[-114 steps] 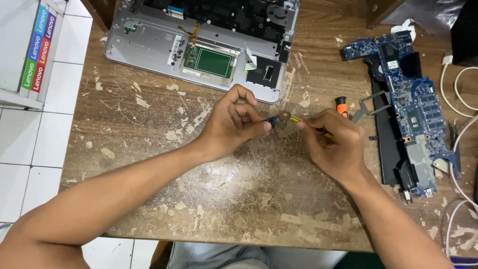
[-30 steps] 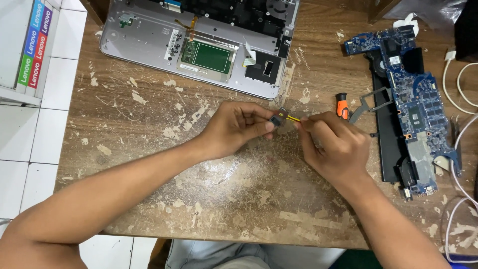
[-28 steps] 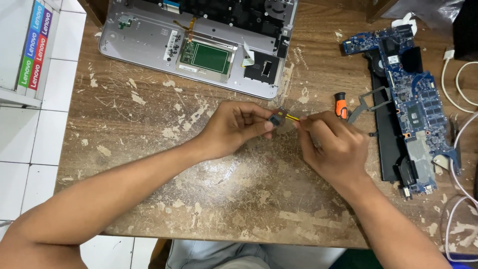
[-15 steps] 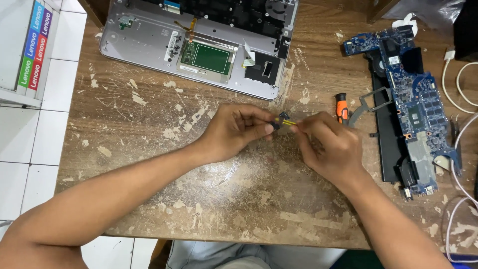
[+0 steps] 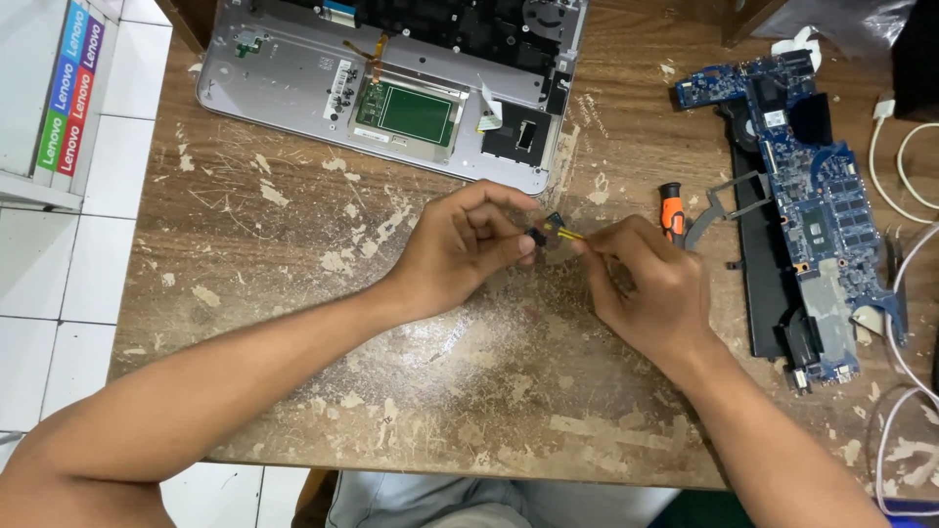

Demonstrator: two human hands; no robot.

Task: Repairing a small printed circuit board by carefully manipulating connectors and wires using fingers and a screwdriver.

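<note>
My left hand (image 5: 468,246) pinches a small black part (image 5: 544,231) between thumb and fingers above the middle of the worn wooden table (image 5: 293,254). My right hand (image 5: 650,288) holds thin yellow tweezers (image 5: 573,236) whose tips touch that black part. The two hands almost meet. An orange-handled screwdriver (image 5: 671,215) lies on the table just behind my right hand.
An opened silver laptop base (image 5: 293,88) with a green board lies at the far edge. A blue motherboard (image 5: 817,215) on a black strip sits at the right, with white cables (image 5: 905,293) beside it. A white box (image 5: 49,98) stands on the left.
My right hand has closed in towards my left hand, so less of the yellow tweezers shows between them. The left hand has stayed in place.
</note>
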